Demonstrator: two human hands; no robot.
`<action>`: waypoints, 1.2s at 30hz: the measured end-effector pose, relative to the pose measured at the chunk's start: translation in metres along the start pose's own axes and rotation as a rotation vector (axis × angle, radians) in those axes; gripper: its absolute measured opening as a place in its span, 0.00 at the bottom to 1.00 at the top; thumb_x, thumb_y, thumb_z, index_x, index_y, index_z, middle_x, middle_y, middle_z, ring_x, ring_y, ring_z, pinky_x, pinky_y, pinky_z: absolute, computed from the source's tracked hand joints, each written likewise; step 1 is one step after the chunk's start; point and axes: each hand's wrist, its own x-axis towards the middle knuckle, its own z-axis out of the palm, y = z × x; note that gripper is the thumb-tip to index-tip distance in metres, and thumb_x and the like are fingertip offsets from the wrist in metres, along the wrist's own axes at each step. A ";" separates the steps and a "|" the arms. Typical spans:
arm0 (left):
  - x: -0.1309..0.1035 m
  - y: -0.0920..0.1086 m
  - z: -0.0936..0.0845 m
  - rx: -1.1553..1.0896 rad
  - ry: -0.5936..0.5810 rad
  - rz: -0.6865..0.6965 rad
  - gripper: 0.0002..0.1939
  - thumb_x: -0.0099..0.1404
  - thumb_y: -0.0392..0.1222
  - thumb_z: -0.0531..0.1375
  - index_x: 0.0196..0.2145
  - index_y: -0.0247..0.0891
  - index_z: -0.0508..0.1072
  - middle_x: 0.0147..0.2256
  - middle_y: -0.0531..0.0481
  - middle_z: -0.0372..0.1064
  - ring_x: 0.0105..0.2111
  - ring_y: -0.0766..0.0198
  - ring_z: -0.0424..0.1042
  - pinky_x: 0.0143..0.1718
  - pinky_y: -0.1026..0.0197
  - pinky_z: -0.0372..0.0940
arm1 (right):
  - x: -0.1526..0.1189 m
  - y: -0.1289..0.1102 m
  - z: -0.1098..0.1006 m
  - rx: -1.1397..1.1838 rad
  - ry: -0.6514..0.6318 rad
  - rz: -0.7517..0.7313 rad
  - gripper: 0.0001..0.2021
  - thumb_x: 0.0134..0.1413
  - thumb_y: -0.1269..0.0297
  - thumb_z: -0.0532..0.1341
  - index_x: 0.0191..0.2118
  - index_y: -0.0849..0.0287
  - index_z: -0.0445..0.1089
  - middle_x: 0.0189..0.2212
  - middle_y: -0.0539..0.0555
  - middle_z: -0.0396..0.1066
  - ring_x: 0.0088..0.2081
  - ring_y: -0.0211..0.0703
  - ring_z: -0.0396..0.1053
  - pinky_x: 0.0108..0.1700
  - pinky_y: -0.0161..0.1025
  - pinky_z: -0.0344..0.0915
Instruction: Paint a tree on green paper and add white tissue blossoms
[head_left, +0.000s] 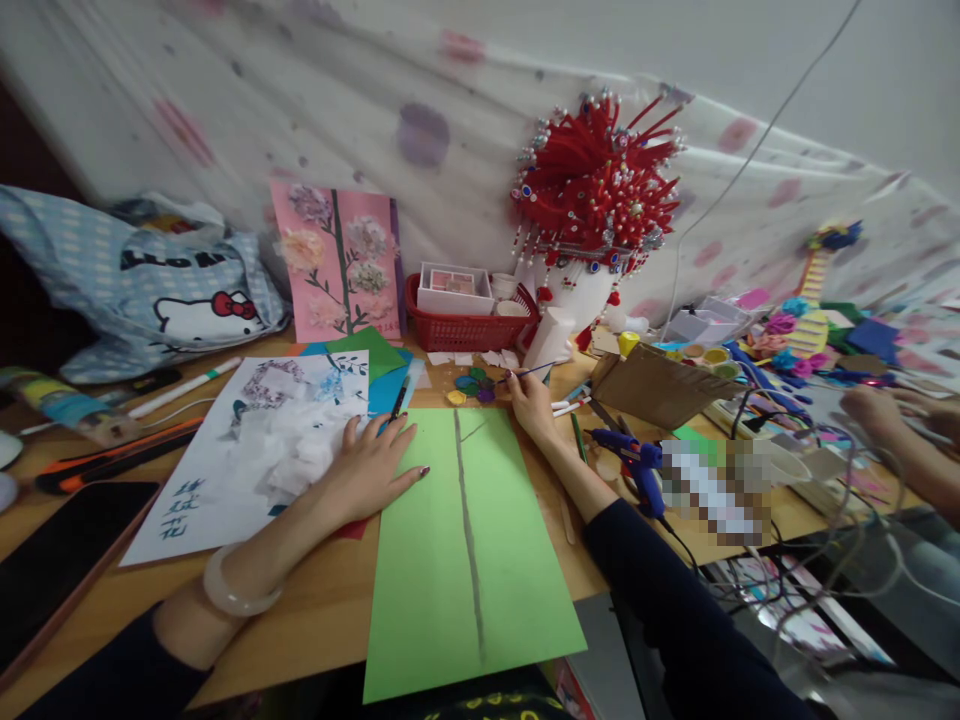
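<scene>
A light green sheet of paper lies in front of me, its near end at the table's edge. Down it runs a dark painted stem with one thin branch near the top. My left hand rests with spread fingers on the sheet's left edge and the white paper beside it. Beyond the sheet's far right corner, my right hand pinches a thin paintbrush. The brush tip is near small pots of coloured paint.
A white sheet with crumpled-paper flowers lies left, near a phone. Behind stand a pink flower picture, a red basket and a red beaded headdress. A blue glue gun lies right; another person's hands are farther right.
</scene>
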 end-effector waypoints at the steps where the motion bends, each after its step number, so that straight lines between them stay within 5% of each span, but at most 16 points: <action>1: 0.000 -0.001 0.000 -0.006 0.001 0.002 0.31 0.69 0.59 0.43 0.61 0.39 0.59 0.64 0.41 0.52 0.62 0.43 0.49 0.58 0.34 0.40 | 0.000 0.000 -0.001 0.009 0.009 0.005 0.17 0.57 0.51 0.52 0.32 0.59 0.68 0.28 0.54 0.72 0.30 0.44 0.67 0.36 0.39 0.62; 10: 0.000 -0.002 -0.006 -0.055 -0.041 0.000 0.45 0.57 0.72 0.50 0.62 0.39 0.59 0.63 0.39 0.52 0.62 0.38 0.48 0.59 0.34 0.34 | -0.008 -0.031 -0.014 0.210 0.102 0.084 0.18 0.58 0.47 0.52 0.36 0.58 0.67 0.31 0.56 0.73 0.34 0.47 0.70 0.31 0.39 0.65; 17: 0.001 -0.006 -0.004 -0.082 -0.075 0.006 0.51 0.50 0.76 0.52 0.63 0.40 0.58 0.64 0.38 0.51 0.62 0.37 0.47 0.59 0.34 0.35 | -0.043 -0.079 -0.016 0.359 -0.196 -0.007 0.16 0.58 0.48 0.55 0.32 0.57 0.68 0.26 0.52 0.72 0.31 0.43 0.71 0.37 0.40 0.67; 22: 0.002 -0.010 0.000 -0.123 -0.050 0.018 0.59 0.44 0.77 0.55 0.64 0.35 0.53 0.63 0.35 0.50 0.62 0.36 0.45 0.59 0.35 0.32 | -0.061 -0.091 -0.003 0.288 -0.441 -0.136 0.16 0.61 0.51 0.54 0.33 0.57 0.70 0.28 0.54 0.74 0.32 0.43 0.73 0.37 0.40 0.68; 29: 0.000 -0.008 -0.004 -0.135 -0.006 0.017 0.59 0.42 0.78 0.56 0.62 0.34 0.56 0.62 0.35 0.52 0.62 0.36 0.44 0.59 0.34 0.29 | -0.061 -0.096 0.015 0.178 -0.452 -0.189 0.14 0.62 0.54 0.52 0.32 0.56 0.68 0.27 0.54 0.74 0.30 0.43 0.72 0.35 0.38 0.65; 36: 0.000 -0.005 -0.011 -0.164 -0.070 0.005 0.59 0.43 0.77 0.56 0.63 0.33 0.55 0.63 0.36 0.51 0.63 0.36 0.43 0.60 0.34 0.28 | -0.050 -0.107 0.009 0.053 -0.542 -0.303 0.18 0.65 0.54 0.46 0.28 0.55 0.61 0.22 0.50 0.64 0.25 0.40 0.63 0.31 0.36 0.58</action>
